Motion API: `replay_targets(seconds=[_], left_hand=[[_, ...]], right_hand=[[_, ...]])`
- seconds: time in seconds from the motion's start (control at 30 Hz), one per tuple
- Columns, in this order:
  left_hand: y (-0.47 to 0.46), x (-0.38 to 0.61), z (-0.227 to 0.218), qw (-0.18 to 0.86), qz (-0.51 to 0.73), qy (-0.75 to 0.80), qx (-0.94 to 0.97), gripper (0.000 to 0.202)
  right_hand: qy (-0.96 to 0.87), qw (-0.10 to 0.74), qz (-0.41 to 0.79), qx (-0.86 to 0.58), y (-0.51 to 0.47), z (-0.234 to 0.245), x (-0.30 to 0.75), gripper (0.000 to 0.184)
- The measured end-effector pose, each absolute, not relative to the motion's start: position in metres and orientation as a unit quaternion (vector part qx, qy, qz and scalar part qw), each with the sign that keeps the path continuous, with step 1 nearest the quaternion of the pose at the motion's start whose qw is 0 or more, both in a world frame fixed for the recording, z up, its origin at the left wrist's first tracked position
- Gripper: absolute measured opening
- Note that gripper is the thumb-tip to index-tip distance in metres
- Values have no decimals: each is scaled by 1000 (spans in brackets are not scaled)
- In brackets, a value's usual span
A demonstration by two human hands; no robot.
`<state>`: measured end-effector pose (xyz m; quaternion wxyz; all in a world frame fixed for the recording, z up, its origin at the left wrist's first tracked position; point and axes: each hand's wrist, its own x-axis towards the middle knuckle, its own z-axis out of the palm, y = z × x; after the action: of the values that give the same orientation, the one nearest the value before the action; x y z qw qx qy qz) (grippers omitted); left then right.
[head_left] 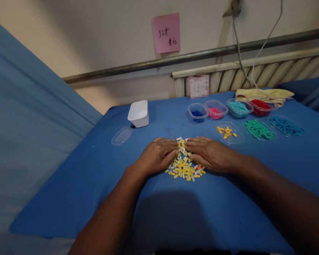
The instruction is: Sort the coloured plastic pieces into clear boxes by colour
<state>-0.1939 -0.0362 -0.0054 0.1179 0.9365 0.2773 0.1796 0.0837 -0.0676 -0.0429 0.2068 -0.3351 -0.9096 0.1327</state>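
Note:
A loose pile of small yellow and white toy bricks (184, 166), with a few orange ones mixed in, lies on the blue-covered table (164, 209). My left hand (159, 154) rests flat along the pile's left side, its fingers stretched toward the middle. On the opposite side, my right hand (208, 153) lies flat with fingers extended, touching the bricks at the edge. Between the two sets of fingertips runs a narrow strip of bricks. Neither hand grips anything; the bricks under the palms are hidden.
A white container (138, 114) and a clear lid (122, 136) stand at the back left. Clear tubs hold dark blue (197, 114), pink (215, 112), turquoise (239, 108) and red pieces (260, 107). Lids carry orange (227, 132), green (258, 129) and blue pieces (286, 126). A yellow cloth (266, 93) lies behind.

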Motion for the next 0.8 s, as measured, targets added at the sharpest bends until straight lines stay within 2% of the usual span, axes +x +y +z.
replay_targets(seconds=[0.17,0.37,0.6,0.8], left_hand=[[-33,-199,-7,81,231,395,885,25],[-20,-183,-17,96,178,409,890,25],[-2,-159,3,103,62,427,896,28],[-6,-146,19,101,-3,458,883,26]], right_hand=[[-906,270,127,-301,-76,-37,94,35],[-804,400,131,-421,-61,-53,97,40],[-815,360,133,-433,-57,-57,96,39],[-812,370,129,-433,-55,-58,94,41]])
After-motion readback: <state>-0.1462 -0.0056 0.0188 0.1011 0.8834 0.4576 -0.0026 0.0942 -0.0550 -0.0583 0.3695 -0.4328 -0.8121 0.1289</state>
